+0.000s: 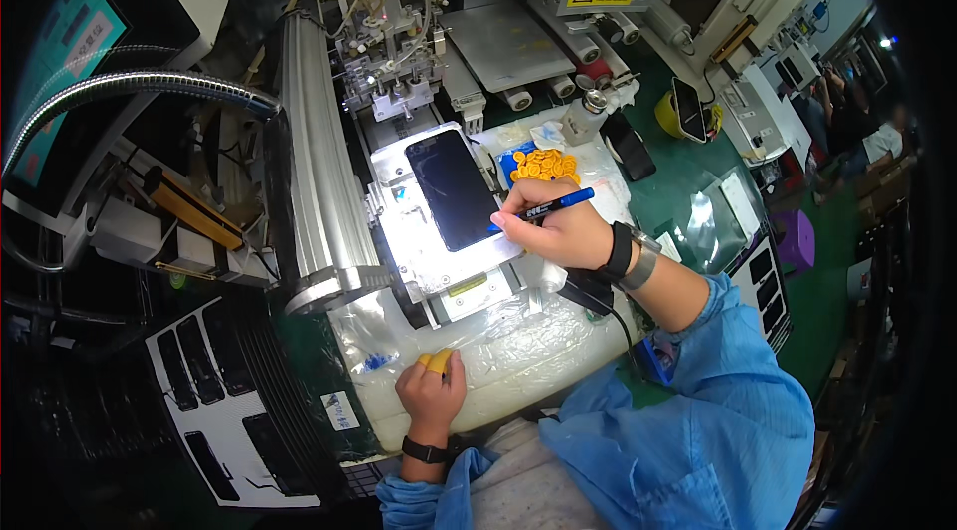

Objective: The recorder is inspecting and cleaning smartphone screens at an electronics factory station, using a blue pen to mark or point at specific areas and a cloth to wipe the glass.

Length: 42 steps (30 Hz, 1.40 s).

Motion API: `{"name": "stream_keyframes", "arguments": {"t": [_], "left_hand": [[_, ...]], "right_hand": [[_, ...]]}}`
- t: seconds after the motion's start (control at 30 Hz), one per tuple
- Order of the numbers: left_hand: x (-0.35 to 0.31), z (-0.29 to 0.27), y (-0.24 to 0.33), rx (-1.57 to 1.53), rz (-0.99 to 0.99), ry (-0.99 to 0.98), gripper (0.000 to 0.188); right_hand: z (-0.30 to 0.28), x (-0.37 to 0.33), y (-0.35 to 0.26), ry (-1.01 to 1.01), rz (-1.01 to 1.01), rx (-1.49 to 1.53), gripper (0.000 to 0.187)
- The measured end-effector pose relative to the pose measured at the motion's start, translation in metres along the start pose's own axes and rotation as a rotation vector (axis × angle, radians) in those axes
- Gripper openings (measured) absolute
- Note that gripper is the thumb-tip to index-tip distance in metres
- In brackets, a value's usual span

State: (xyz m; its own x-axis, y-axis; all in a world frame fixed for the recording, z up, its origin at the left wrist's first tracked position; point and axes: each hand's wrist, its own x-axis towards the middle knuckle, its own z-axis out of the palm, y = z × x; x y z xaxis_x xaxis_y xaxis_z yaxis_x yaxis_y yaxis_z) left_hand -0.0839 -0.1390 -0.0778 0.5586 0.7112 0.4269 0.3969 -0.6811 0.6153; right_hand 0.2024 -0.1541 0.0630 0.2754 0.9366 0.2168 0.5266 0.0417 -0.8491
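On the plate point(404, 241): phone point(451, 189), screen up.
Your right hand point(566, 236): fingers pinching pen point(558, 205), tip at phone's lower right; contact unclear.
Your left hand point(432, 395): fingers curled, seemingly empty.
Pen work: likely marking or probing; calls for a light, steady tip.
Tabletop point(488, 360): room before plate; yellow pile point(543, 165), bottle point(585, 118) crowd beyond your right hand.
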Motion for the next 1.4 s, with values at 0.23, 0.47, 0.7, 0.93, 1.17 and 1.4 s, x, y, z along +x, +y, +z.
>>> {"name": "stream_keyframes", "arguments": {"t": [0.23,0.47,0.7,0.93,1.17,1.4], "left_hand": [[0.0,0.0,0.0,-0.002,-0.011,-0.011,0.006],[0.0,-0.003,0.004,-0.016,0.002,-0.004,0.006],[-0.004,-0.016,0.004,-0.242,-0.201,-0.021,0.02],[0.018,-0.043,0.041,-0.594,-0.254,-0.294,0.074],[0.009,-0.046,0.049,-0.625,-0.215,-0.309,0.079],[0.016,-0.055,0.065,-0.692,-0.155,-0.437,0.08]], "right_hand": [[0.0,-0.002,0.002,0.004,0.007,0.005,0.02],[-0.003,-0.013,-0.005,-0.016,0.019,0.072,0.017],[-0.002,-0.06,-0.019,0.007,0.187,0.312,0.016],[0.037,-0.11,-0.032,-0.265,0.162,0.513,0.016],[0.058,-0.114,-0.034,-0.296,0.121,0.499,0.015],[0.064,-0.121,-0.027,-0.409,0.001,0.418,0.017]]}}
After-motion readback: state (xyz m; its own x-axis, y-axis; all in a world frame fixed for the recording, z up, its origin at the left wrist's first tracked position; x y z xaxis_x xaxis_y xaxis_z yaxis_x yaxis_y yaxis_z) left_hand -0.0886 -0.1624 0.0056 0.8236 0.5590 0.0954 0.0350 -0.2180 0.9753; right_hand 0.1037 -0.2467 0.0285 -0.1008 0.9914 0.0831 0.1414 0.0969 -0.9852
